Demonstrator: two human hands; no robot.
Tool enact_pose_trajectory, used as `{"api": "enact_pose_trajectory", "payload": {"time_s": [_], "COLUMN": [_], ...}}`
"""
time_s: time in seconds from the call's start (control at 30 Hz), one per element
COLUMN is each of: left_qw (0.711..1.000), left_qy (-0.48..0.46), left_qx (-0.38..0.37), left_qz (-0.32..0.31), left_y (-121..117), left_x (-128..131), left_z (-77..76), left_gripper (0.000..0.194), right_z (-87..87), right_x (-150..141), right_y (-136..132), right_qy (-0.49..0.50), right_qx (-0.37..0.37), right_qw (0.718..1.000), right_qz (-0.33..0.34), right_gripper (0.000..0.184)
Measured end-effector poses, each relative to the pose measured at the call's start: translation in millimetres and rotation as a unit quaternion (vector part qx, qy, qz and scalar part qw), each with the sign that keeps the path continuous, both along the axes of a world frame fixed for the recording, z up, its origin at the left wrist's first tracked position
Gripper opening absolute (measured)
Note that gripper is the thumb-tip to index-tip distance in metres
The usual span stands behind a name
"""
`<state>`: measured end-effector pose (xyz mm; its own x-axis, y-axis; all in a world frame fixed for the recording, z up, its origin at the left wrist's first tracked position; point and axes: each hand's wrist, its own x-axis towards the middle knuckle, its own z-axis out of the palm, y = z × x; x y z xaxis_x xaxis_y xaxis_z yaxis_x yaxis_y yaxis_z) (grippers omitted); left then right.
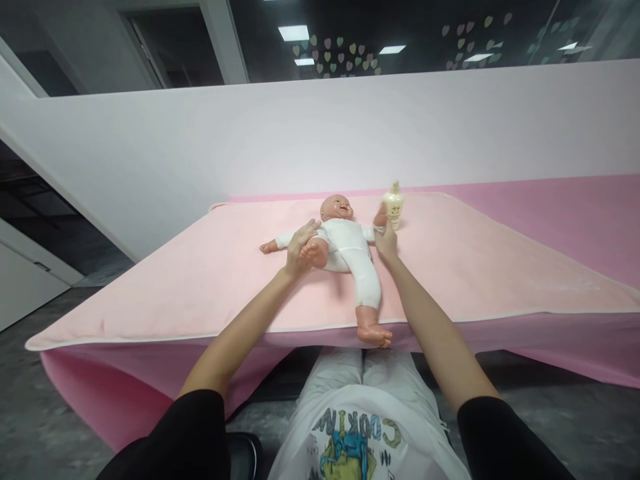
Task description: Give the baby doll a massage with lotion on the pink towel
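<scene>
A baby doll (346, 237) with a white cloth body lies face up on the pink mat (200, 287). Its head points to the wall, and one foot reaches over the table's front edge. The doll's other leg is bent up, its foot (317, 251) raised over the body. My left hand (301, 247) is closed around this bent leg, with some fingers hidden behind it. On the other side, my right hand (387, 241) grips the doll's raised arm near its wrist. A pale yellow pump bottle (394, 203) stands just behind my right hand.
A darker pink cloth (575, 220) covers the table under the mat and hangs over the front. A white wall (320, 133) rises behind, topped by dark glass with heart stickers. My lap (370, 373) is close to the front edge.
</scene>
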<state>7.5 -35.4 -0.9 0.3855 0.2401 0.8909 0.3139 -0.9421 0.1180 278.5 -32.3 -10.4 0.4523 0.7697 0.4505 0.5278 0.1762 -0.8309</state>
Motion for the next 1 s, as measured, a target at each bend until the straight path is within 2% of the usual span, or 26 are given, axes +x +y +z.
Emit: {"api": "enact_pose_trajectory", "payload": {"time_s": [0.1,0.17,0.53,0.67,0.77,0.83,0.9,1.0], "left_qw": [0.999,0.998,0.994,0.989,0.979,0.972,0.966,0.954], "left_qy": [-0.001,0.017,0.020,0.049,0.072,0.089,0.106,0.151], "left_qx": [0.038,0.064,0.101,0.142,0.187,0.209,0.219,0.237], "left_qz": [0.013,0.017,0.025,0.000,-0.037,-0.060,-0.086,-0.107], "left_y": [0,-3,-13,-23,-32,-39,-43,-49], "left_x": [6,12,21,24,27,29,31,34], "left_z": [0.8,0.9,0.2,2.7,5.6,6.7,6.0,2.5], "left_gripper": [0.042,0.046,0.048,0.047,0.031,0.022,0.020,0.022], "right_z": [5.3,6.6,8.7,6.5,3.2,1.0,-0.4,0.2], "right_x": [-9,-12,-10,-6,-1,3,6,10], "right_y": [-9,-11,-14,-9,-2,3,7,8], "right_qy": [-0.207,-0.258,-0.241,-0.166,-0.054,0.032,0.121,0.257], "right_qx": [-0.053,-0.077,-0.075,-0.038,0.007,-0.001,-0.026,-0.039], "right_qw": [0.976,0.962,0.967,0.984,0.995,0.997,0.992,0.965], "right_qz": [0.049,0.040,0.030,0.052,0.081,0.065,0.035,0.024], "right_gripper": [0.050,0.052,0.049,0.047,0.043,0.042,0.044,0.052]}}
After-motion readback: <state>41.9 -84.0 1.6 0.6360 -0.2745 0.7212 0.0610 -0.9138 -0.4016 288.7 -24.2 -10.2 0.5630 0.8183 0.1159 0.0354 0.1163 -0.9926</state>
